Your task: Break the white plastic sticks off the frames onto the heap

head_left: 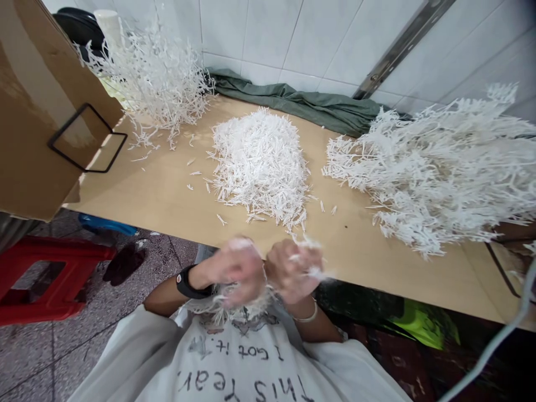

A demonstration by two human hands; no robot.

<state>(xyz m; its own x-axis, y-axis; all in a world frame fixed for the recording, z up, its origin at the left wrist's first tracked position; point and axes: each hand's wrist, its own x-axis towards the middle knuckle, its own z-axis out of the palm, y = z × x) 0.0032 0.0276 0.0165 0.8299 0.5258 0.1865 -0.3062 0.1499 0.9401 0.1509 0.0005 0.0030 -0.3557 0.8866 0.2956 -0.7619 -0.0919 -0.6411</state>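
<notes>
My right hand [293, 271] is closed around white branching strands [315, 273], whose tips stick out past its fingers. Beside it, my left hand [238, 271] is smeared by motion, so its grip is unclear. Both are at the front edge of the tan tabletop [167, 195], above my lap. More white strands [221, 312] hang or lie just below them. Straight ahead is a heap of short white pieces [262, 162], with a few loose bits around it. A large bunch of white branching stems [439, 167] lies on the right.
Another tangle of white branched strands [154, 78] is at back left, near a cardboard sheet [46, 111] and a black wire frame [90, 139]. Green cloth [293, 100] runs along the tiled wall. A red stool [54, 273] stands left; a pale cable [494, 346] crosses lower right.
</notes>
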